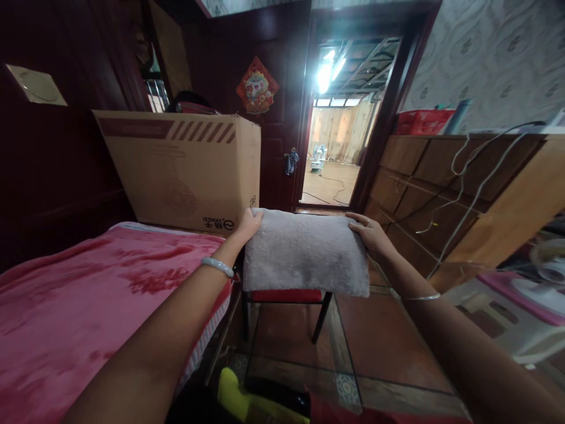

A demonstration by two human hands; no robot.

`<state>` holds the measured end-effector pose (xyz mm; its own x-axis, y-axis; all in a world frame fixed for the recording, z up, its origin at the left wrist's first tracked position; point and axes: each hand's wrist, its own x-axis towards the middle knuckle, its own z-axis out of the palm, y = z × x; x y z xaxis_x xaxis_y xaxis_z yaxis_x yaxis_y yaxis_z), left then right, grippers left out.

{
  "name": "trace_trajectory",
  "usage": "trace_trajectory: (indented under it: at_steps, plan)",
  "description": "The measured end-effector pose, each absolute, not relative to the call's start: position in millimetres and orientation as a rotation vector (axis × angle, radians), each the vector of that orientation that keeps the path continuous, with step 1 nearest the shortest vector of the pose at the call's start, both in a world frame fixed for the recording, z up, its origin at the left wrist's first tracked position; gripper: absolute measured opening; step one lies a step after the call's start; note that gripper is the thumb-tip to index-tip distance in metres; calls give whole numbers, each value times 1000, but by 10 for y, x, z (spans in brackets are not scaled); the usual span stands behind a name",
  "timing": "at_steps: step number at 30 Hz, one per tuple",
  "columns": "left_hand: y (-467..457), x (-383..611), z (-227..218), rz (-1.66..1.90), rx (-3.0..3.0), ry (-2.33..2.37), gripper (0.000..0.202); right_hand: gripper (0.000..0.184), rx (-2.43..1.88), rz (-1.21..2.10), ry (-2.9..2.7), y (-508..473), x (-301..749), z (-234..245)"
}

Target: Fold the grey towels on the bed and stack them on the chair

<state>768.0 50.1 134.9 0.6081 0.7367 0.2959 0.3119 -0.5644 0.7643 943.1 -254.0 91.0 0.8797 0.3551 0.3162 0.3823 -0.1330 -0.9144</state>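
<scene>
A grey fluffy cushion cover (304,250) lies over the red seat (286,295) of a stool with black legs, right in front of me. My left hand (248,225) grips its far left corner, fingers curled over the edge. My right hand (369,231) holds the far right corner, fingers pressed along the edge. Both arms reach forward, each with a bangle on the wrist.
A bed with a pink blanket (88,294) fills the left, carrying a large cardboard box (185,168). A wooden dresser (463,194) with trailing cables stands on the right. An open doorway (339,147) lies ahead. The floor is red tile (375,341).
</scene>
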Motion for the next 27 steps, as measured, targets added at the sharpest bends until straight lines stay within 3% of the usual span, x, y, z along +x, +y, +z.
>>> trace_trajectory:
  at_steps: [3,9,15,27]
  plan:
    - [526,7612,1348,799,2206,833,26,53,-1898,-147,-600,-2558,9407,935]
    - [391,7418,1467,986,2603,644,64,55,-2173,-791,-965,-2385,9100,1124]
    - [67,7430,1417,707,3075,-65,96,71,-2275,-795,-1555,-2047,8801,1134]
    - [104,7458,1311,627,3052,-94,94,78,-2177,-740,-1617,-2097,8906,1034]
